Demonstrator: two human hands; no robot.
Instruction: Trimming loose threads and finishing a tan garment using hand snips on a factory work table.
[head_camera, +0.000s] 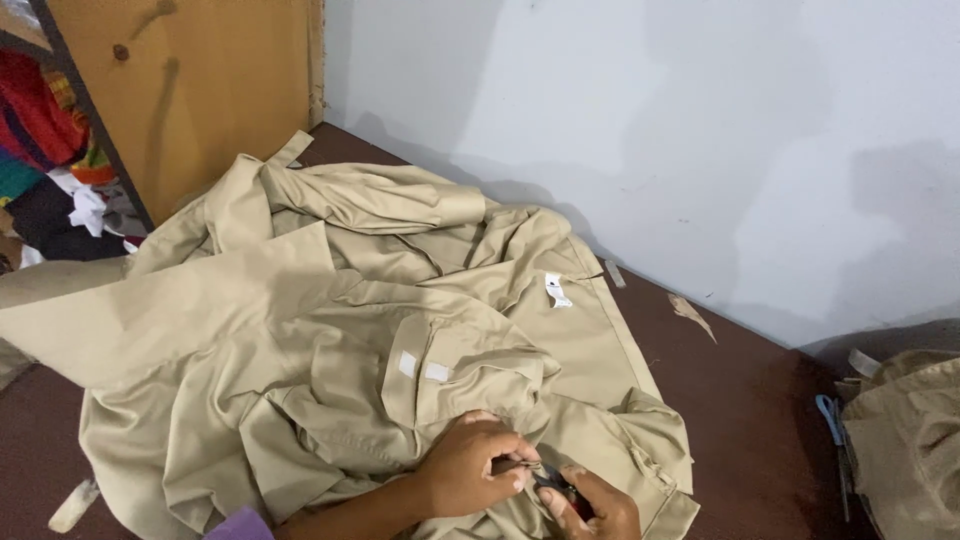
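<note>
A large khaki garment (330, 340) lies crumpled on the dark brown floor (740, 400) and fills the middle of the view. The left hand (470, 465), at about 6 o'clock, has its fingers closed together and pinches a fold of the khaki cloth. The right hand (595, 505), just beside it toward 5 o'clock, is curled around a small dark tool (555, 485); what kind of tool it is I cannot tell. The two hands are almost touching over the same fold.

On the garment, a flap with two small white patches (420, 368) sits just above the left hand, at 12 o'clock from it. A white label (557, 290) is further up, toward 1 o'clock. At 3 o'clock, well apart, a second khaki cloth (905, 440) lies with a blue-handled tool (830, 415) beside it. At 10 o'clock a wooden panel (200, 80) stands beside colourful clothes (45, 130).
</note>
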